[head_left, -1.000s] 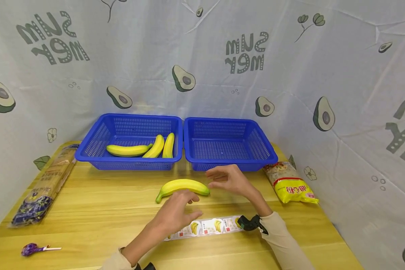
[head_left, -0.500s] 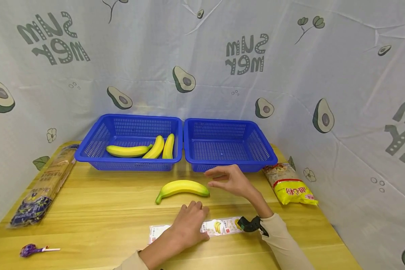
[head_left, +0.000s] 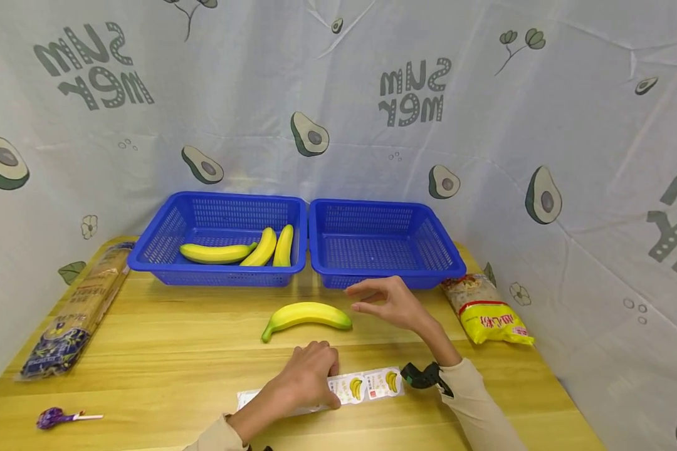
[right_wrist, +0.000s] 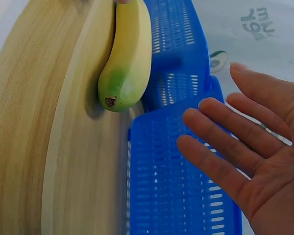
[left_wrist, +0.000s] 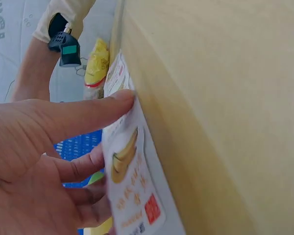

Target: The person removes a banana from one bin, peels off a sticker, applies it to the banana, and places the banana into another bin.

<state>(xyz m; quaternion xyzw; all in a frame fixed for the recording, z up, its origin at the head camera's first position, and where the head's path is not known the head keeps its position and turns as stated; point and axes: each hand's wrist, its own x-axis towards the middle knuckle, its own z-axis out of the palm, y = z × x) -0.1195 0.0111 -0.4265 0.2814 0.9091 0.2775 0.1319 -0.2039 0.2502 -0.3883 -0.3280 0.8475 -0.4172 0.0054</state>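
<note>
A yellow banana (head_left: 307,315) lies on the wooden table (head_left: 163,351) in front of two blue baskets. My right hand (head_left: 372,299) hovers open just past its right end, fingers straight; in the right wrist view the palm (right_wrist: 235,156) faces the banana (right_wrist: 125,54) and a basket (right_wrist: 176,186). My left hand (head_left: 318,371) is curled over a strip of banana stickers (head_left: 369,384) near the table's front. Seen from the left wrist, the thumb (left_wrist: 88,115) pinches the strip (left_wrist: 132,181) against the fingers.
The left basket (head_left: 152,247) holds three bananas; the right basket (head_left: 440,250) shows only its mesh floor. A yellow packet (head_left: 488,310) lies at the right, a long packet (head_left: 73,313) at the left and a purple lollipop (head_left: 56,416) at the front left. Printed cloth walls surround the table.
My left hand dropped from over the banana onto the sticker strip and curled on it; the strip has slid slightly left. The right hand has barely moved.
</note>
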